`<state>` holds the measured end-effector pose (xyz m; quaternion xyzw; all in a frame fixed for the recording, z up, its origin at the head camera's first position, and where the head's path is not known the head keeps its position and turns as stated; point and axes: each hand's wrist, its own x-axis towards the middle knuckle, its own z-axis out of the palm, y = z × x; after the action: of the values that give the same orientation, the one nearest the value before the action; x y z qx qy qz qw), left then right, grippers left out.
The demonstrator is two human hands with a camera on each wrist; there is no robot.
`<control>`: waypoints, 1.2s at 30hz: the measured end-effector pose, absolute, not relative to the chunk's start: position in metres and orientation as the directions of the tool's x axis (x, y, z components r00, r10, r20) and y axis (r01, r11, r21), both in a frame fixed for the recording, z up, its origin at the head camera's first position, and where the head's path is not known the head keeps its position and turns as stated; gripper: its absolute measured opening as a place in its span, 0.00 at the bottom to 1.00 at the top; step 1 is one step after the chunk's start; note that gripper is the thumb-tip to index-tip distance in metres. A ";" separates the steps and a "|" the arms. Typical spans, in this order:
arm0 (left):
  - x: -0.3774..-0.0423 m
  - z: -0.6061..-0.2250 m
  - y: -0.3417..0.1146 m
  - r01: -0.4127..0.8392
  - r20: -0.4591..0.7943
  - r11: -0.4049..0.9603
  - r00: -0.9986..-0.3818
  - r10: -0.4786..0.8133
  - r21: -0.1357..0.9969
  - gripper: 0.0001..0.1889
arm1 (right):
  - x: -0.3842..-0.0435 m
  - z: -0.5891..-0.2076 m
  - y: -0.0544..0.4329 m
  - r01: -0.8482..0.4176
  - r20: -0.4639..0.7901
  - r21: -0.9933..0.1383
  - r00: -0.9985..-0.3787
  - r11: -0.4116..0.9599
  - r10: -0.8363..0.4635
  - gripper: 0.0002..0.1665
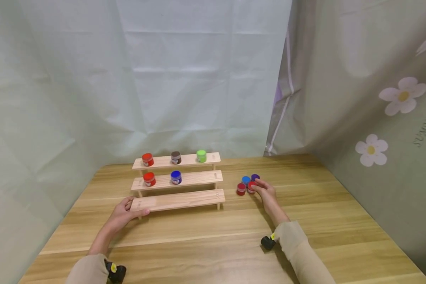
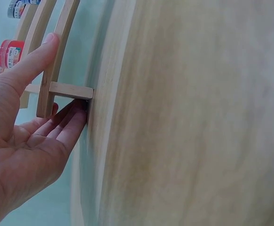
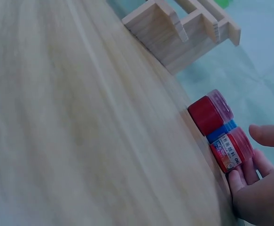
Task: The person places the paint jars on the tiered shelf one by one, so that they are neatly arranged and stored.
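A three-step wooden display rack (image 1: 179, 200) stands on the table. My left hand (image 1: 122, 215) grips the left end of its lowest step, thumb along the top (image 2: 47, 47) and the other fingers underneath by the short leg (image 2: 71, 90). To the right of the rack is a cluster of small paint jars: a dark red one (image 1: 241, 189), a light blue one (image 1: 246, 180), a purple one (image 1: 255, 177) and a bright red one (image 3: 230, 150). My right hand (image 1: 268, 195) is at the bright red jar, fingers against its side and thumb apart from the lid.
The top step carries a red jar (image 1: 147, 159), a dark brown jar (image 1: 176, 157) and a green jar (image 1: 201, 156). On the middle step sit another red jar (image 1: 149, 179) and a dark blue jar (image 1: 176, 177). Pale curtains (image 1: 198, 79) hang behind the wooden table (image 1: 198, 252).
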<state>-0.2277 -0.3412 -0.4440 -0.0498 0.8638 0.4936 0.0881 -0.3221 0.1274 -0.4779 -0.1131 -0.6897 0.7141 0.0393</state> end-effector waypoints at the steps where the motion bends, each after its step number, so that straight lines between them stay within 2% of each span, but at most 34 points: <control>1: -0.228 -0.444 -0.342 -0.173 -0.201 0.508 -0.980 0.001 0.844 0.53 | -0.323 -0.477 0.127 0.108 -0.112 -0.994 -0.974 -0.032 0.197 0.28; 7: -0.227 -0.443 -0.343 -0.175 -0.205 0.509 -0.979 0.004 0.843 0.54 | -0.323 -0.476 0.127 0.143 -0.140 -0.990 -0.982 0.017 0.130 0.30; 20: -0.225 -0.444 -0.342 -0.177 -0.204 0.506 -0.979 -0.002 0.844 0.53 | -0.319 -0.478 0.127 0.139 -0.126 -0.985 -0.985 0.104 0.120 0.29; 31: -0.227 -0.446 -0.344 -0.163 -0.193 0.504 -0.981 0.006 0.848 0.53 | -0.317 -0.471 0.127 0.133 -0.125 -0.990 -0.982 0.051 0.139 0.29; 36: -0.228 -0.445 -0.343 -0.162 -0.191 0.505 -0.982 0.007 0.848 0.53 | -0.319 -0.452 0.122 0.080 -0.068 -0.993 -0.989 0.085 0.135 0.29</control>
<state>-0.2278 -0.3431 -0.4453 -0.0447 0.8632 0.4956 0.0851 -0.3188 0.1222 -0.4521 -0.0728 -0.7361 0.6726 0.0203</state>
